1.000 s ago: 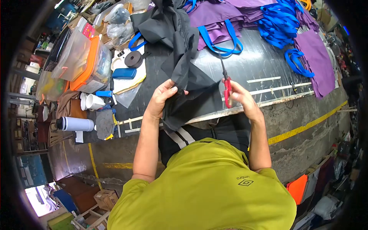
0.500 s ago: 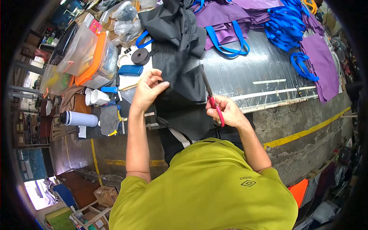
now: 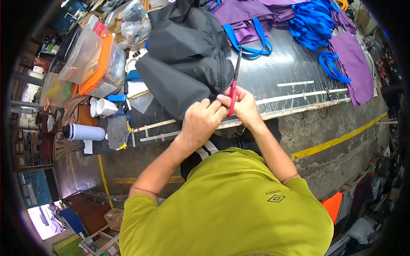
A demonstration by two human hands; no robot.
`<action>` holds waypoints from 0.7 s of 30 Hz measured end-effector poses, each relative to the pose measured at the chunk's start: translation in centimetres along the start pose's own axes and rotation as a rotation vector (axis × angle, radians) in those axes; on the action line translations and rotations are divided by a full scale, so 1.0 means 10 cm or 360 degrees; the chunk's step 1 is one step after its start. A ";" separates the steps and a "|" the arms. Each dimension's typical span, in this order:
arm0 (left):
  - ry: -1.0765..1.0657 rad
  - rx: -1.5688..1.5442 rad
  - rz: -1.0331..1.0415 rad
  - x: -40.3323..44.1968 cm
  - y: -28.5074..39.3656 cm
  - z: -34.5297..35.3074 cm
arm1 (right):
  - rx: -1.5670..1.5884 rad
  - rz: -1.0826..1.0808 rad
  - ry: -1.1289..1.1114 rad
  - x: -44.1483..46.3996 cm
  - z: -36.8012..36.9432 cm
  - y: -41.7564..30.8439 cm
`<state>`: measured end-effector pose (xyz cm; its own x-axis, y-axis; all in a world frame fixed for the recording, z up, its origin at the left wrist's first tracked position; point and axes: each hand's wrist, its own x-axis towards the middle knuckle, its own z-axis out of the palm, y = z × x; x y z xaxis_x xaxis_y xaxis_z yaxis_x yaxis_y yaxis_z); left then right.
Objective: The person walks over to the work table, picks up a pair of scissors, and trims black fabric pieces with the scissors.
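Concrete floor with a yellow line runs below the dark worktable, and on that table the black cloth lies bunched in front of you, its near edge reaching your hands. Your left forearm angles inward and away from you, elbow bent and out to the side. Your left hand is turned back-up at the cloth's near edge, knuckles raised, fingers curled together onto the cloth; the exact pinch is hidden beneath them. Your right forearm slants in from the other side, and your right hand sits at the cloth's near right corner, its bent fingers closed around the scissors. Their red handles lie against your fingers and the blades point away from you, along the cloth's right side. Your two hands nearly meet, thumb side toward thumb side.

Right of the cloth and farther off, you have purple fabric with a blue strap, then a heap of blue straps. To the cloth's left stand the orange-rimmed plastic box and, closer to you, white cups. The pale bottle lies on its side, left of the cloth and nearer your body.
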<state>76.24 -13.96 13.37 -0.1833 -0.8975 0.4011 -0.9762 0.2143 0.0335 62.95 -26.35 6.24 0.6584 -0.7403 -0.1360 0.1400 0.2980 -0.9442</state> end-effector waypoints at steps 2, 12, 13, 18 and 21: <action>0.0103 -0.0303 -0.0223 -0.16 -0.02 0.21 | 0.0140 0.0034 0.0068 0.05 -0.05 0.32; -0.0898 -0.2523 -0.1344 -0.94 0.20 0.53 | 0.0731 0.0099 0.0303 -0.02 0.15 0.29; -0.0938 -0.2593 -0.1328 -0.90 0.25 0.55 | 0.0765 0.0119 0.0283 -0.02 0.20 0.25; -0.0885 -0.2383 -0.0897 -0.53 0.17 0.03 | 0.0425 -0.0061 0.0245 0.14 0.26 0.07; -0.0363 -0.1699 -0.1154 -0.33 0.07 -0.42 | 0.0510 -0.0090 0.0147 0.14 0.14 -0.20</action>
<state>76.62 -9.21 15.92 0.2232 -0.9591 -0.1741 -0.3075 -0.2387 0.9211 64.59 -27.13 8.39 0.5754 -0.8080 -0.1267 0.4091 0.4185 -0.8108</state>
